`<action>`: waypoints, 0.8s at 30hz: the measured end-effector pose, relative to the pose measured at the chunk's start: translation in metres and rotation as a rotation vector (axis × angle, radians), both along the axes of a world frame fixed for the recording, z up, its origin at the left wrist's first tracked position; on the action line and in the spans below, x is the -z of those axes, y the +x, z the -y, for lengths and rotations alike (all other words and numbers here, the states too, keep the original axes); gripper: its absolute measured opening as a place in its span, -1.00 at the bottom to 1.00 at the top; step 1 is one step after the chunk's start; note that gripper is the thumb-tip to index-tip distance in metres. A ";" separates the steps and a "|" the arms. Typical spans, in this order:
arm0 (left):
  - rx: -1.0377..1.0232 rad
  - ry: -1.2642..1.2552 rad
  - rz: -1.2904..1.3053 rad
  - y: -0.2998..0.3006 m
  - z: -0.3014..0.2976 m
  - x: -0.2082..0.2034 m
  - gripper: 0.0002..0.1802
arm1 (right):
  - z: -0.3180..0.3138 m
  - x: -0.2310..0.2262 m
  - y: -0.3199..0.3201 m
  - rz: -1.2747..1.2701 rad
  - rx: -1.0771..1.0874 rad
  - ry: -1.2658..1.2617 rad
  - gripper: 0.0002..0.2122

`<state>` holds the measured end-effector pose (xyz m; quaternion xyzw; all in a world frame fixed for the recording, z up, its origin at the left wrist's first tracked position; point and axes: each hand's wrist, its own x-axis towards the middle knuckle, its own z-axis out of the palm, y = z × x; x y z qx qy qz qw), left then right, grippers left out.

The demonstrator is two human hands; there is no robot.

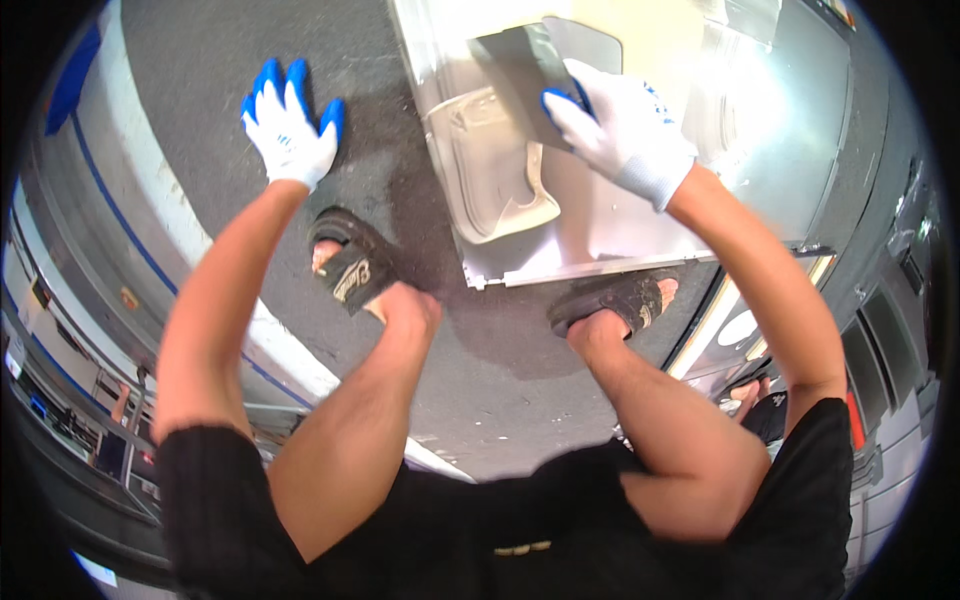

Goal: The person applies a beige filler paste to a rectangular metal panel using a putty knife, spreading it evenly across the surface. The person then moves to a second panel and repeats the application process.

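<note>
Dark grey sanding pad (525, 75), flat and rectangular with a matte face, lies pressed on a cream-white moulded panel (495, 175) near the far edge of the speckled grey floor. The right hand (620, 125), in a white knit glove with blue rubbery fingertips, has its fingers (560, 103) curled around the pad's right edge, holding it against the panel. The panel is smooth and glossy, with a raised, rounded rib bending along its near corner; it rests on a pale flat sheet (600, 235) with a straight metal edge at its near side. The left hand (290, 130), in a matching glove, rests flat on the rough floor well apart from the panel, fingers spread wide and holding nothing. A black open-toed sandal (350, 265) stands between the two hands, another (625, 300) just beside the sheet's near edge.
</note>
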<state>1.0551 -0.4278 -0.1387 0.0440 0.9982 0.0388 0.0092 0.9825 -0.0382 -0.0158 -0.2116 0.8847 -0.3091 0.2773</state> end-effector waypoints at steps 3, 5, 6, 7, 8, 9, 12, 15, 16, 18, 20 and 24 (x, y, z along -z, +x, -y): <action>0.046 0.110 -0.077 0.001 0.006 0.012 -0.16 | 0.010 0.027 0.023 0.107 0.197 0.004 -0.68; 0.061 0.087 -0.074 0.003 0.011 0.015 -0.15 | 0.006 0.036 0.046 0.144 0.252 -0.040 -0.61; 0.065 0.083 -0.066 0.003 0.012 0.015 -0.14 | -0.001 0.037 0.057 0.148 0.330 -0.087 -0.58; 0.066 0.077 -0.047 0.005 0.013 0.014 -0.13 | -0.015 0.034 0.066 0.150 0.343 0.035 -0.58; 0.070 0.064 -0.047 0.005 0.013 0.014 -0.12 | -0.031 0.031 0.068 0.057 0.330 0.036 -0.58; 0.067 0.047 -0.056 0.003 0.013 0.015 -0.12 | -0.049 0.027 0.068 0.030 0.371 0.171 -0.61; 0.033 0.004 -0.041 0.002 0.009 0.016 -0.11 | -0.097 0.008 0.069 0.183 0.586 0.374 -0.70; 0.047 0.043 -0.078 0.003 0.010 0.016 -0.15 | -0.109 -0.017 0.096 0.212 0.580 0.197 -0.70; 0.042 0.025 -0.083 0.003 0.009 0.016 -0.15 | -0.103 -0.019 0.104 0.185 0.564 0.204 -0.70; 0.043 -0.016 -0.105 0.004 0.008 0.017 -0.16 | -0.068 -0.011 0.132 0.158 0.623 0.069 -0.66; 0.048 -0.021 -0.109 0.005 0.008 0.017 -0.17 | -0.031 -0.002 0.157 0.132 0.530 0.042 -0.58; 0.054 -0.033 -0.140 0.004 0.009 0.022 -0.19 | 0.026 0.024 0.188 0.210 0.559 -0.011 -0.60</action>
